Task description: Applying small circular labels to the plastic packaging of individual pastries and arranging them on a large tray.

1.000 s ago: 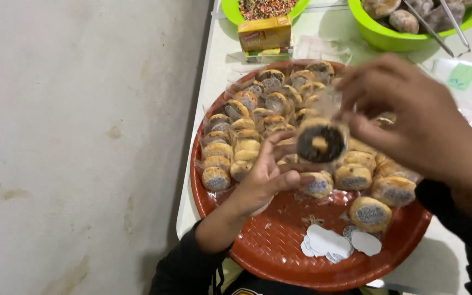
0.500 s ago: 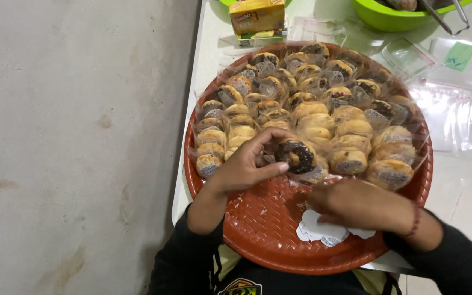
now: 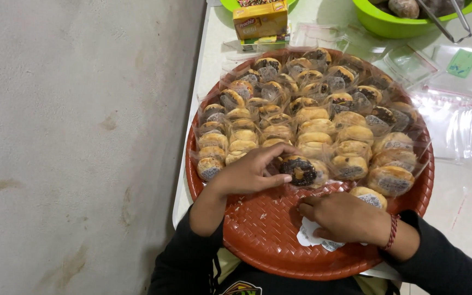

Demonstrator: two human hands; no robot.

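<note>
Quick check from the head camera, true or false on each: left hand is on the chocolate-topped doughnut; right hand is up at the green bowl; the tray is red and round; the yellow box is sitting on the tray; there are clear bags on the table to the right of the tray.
1. The left hand touches the chocolate-topped doughnut. True.
2. The right hand is up at the green bowl. False: it rests low on the tray, on white paper pieces.
3. The tray is red and round. True.
4. The yellow box sits on the tray. False: it stands on the table beyond the tray's far rim.
5. Clear plastic bags lie right of the tray. True.
</note>
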